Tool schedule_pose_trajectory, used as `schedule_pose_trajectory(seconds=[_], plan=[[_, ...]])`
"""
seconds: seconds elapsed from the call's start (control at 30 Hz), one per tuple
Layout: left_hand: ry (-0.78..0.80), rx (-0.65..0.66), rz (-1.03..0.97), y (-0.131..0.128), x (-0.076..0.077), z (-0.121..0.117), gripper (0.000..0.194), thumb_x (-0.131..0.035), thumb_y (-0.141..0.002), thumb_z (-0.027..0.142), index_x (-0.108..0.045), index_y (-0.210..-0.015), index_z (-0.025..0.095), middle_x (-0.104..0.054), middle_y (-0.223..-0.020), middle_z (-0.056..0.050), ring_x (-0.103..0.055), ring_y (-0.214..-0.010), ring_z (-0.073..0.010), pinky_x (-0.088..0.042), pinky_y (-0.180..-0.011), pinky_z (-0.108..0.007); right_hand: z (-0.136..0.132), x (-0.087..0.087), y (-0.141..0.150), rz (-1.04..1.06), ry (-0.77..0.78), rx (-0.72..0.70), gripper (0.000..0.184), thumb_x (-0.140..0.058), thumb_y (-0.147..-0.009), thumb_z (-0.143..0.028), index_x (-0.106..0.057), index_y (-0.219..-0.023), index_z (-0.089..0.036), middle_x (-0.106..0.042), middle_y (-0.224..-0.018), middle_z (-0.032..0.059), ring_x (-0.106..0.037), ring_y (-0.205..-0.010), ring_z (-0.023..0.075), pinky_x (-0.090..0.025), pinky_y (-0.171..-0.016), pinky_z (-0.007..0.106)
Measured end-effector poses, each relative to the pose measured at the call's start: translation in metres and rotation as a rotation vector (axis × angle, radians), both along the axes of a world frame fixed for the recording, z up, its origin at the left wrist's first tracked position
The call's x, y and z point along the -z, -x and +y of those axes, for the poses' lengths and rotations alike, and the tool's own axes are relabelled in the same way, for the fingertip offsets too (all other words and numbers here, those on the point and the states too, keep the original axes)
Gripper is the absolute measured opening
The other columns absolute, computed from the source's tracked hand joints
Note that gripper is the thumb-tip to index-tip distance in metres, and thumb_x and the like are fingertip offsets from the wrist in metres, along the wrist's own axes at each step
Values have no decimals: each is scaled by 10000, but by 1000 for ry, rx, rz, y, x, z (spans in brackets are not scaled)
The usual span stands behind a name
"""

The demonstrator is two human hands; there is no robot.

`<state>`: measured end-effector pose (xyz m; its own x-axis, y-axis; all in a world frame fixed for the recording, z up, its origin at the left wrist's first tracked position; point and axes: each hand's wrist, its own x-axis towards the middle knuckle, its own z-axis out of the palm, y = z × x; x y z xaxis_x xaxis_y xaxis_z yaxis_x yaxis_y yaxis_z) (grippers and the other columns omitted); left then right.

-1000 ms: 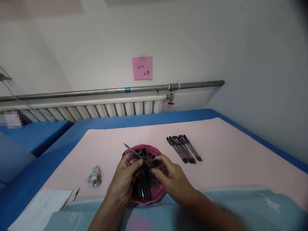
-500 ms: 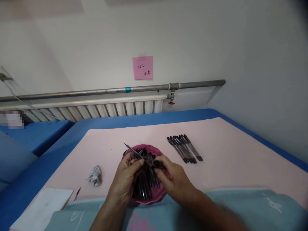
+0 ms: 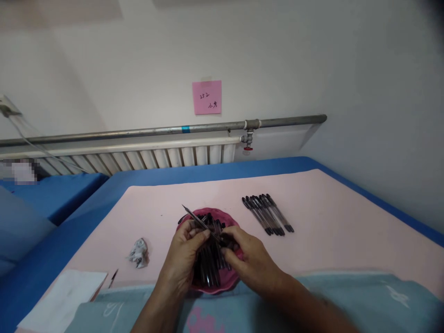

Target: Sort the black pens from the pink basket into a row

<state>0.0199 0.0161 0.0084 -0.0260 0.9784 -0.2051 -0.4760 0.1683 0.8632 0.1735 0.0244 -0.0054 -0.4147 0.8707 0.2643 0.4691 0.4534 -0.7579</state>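
Note:
Over a round pink dish [image 3: 229, 283] filled with several dark pens, both my hands meet. My left hand [image 3: 185, 259] pinches the barrel of a thin pen [image 3: 194, 218] whose tip points up and to the left. The fingers of my right hand [image 3: 250, 262] are closed on the pen's other end, where a small dark piece shows between them. A row of several capped black pens [image 3: 268, 214] lies on the pink mat [image 3: 329, 226], to the right of the dish.
A crumpled scrap [image 3: 138, 253] and a loose pen tip [image 3: 113, 278] lie left of the dish, beside white paper [image 3: 62, 300]. A teal cloth [image 3: 364, 300] covers the near edge. Blue tabletop [image 3: 52, 259], radiator [image 3: 145, 159], pipe [image 3: 208, 127] and pink wall note [image 3: 206, 97] behind.
The hands have stayed together over the dish, drifting slightly right in the picture. The pen is still held between them, and the right hand's fingers have shifted a little on its end.

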Motion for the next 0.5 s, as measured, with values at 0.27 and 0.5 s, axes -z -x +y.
schedule_pose_trajectory(seconds=[0.27,0.5], plan=[[-14,34,1,0,0,0,249,-668,-641,166,-571,-871,159,-621,-742,-4,-579,-662,-116,-443,-646,-235,-1,0,1,231,220,-85,156,-421,-782,-113,-473,-887,-216,-518,-694,-32,-511,-649,123,-405,-593,243],[-41,77,22,2,0,0,230,-675,-638,184,-593,-853,172,-647,-766,-16,-597,-695,-133,-450,-661,-242,-1,-2,5,337,345,-71,103,-465,-748,-137,-475,-826,-203,-515,-677,-35,-515,-646,119,-416,-581,232]])
